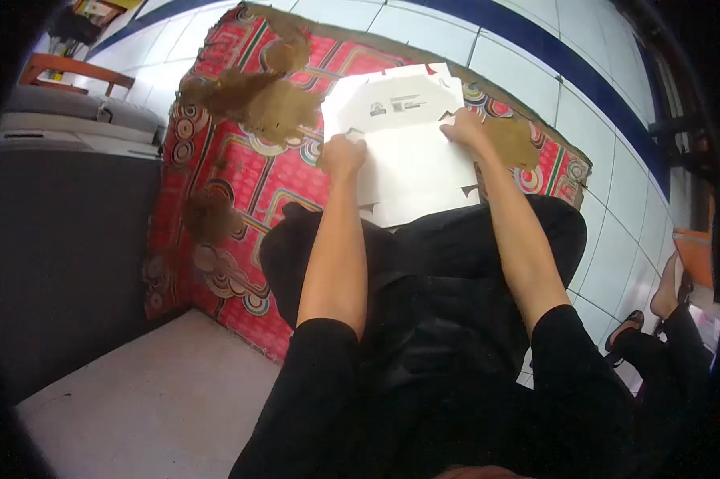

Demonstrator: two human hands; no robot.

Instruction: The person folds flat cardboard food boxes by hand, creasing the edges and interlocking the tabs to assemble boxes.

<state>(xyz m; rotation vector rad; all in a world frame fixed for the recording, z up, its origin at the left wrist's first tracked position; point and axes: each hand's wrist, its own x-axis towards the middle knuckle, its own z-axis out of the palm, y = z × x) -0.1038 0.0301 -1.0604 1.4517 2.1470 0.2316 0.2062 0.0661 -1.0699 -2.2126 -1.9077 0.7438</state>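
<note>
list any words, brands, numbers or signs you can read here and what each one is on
None can be read.
White cardboard: small dark round mark, too blurred to make out.
Same cardboard: square code with fine lines of print by it, too small to read.
Red mat: circles and bands only, no words that I can see.

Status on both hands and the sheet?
Left hand and right hand gripping opposite sides of white card sheet. Sheet unfolded, near edge at the lap. Nothing visible blocking it.
</note>
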